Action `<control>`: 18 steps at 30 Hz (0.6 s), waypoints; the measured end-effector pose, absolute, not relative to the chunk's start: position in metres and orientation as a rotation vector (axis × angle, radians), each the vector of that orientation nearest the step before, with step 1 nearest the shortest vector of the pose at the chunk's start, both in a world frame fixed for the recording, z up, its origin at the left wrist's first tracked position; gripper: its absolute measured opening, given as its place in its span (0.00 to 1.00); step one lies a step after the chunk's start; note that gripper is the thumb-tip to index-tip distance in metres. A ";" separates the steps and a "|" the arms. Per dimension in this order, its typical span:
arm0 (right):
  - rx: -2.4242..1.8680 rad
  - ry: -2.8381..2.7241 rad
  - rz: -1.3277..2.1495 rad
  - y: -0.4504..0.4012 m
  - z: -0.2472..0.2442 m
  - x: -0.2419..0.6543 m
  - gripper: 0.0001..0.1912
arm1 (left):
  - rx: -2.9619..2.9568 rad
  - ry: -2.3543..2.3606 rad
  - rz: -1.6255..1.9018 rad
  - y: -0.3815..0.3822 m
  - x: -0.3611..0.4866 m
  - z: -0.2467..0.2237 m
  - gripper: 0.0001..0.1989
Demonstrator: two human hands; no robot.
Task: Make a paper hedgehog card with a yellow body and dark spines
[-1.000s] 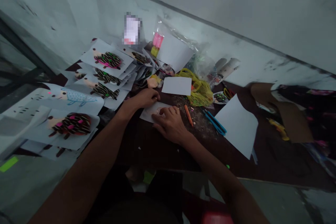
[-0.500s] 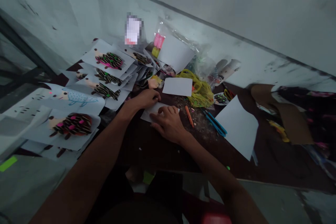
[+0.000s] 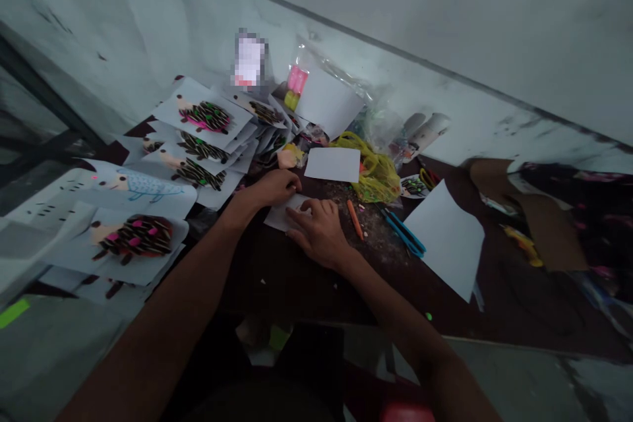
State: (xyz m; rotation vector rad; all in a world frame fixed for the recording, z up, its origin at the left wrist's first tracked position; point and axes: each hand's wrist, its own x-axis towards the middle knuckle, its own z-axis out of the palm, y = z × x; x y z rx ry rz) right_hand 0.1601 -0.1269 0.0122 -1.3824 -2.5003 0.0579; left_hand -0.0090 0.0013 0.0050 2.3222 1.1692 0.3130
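A small sheet of white paper (image 3: 277, 216) lies on the dark table under both my hands. My left hand (image 3: 281, 186) rests at the paper's upper left edge, its fingers curled and pressed together; whatever is beneath them is hidden. My right hand (image 3: 321, 231) lies palm down across the paper's right part, with thumb and index finger apart. A small pale shape beneath its fingertips is too unclear to name. Just right of this hand lies an orange stick (image 3: 355, 219), perhaps a crayon, and beyond it blue-handled scissors (image 3: 408, 235).
Stacked paper sheets with hedgehog pictures (image 3: 202, 115) fill the left side. Behind my hands are a blank white card (image 3: 332, 165), a yellow net bag (image 3: 368, 171) and a clear plastic bag (image 3: 380, 122). A larger white sheet (image 3: 450, 237) and brown cardboard (image 3: 554, 231) lie right.
The view has shifted slightly. My right hand's fingers have moved a little on the paper; my left hand stays at the paper's edge.
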 end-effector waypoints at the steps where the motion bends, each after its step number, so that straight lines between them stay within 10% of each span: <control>1: -1.393 -2.515 0.059 -0.126 0.012 0.159 0.23 | 2.322 1.170 0.312 0.001 -0.009 0.005 0.17; 18: -1.387 -2.655 -0.049 -0.119 0.017 0.154 0.23 | 2.333 1.177 0.331 0.001 -0.009 0.003 0.15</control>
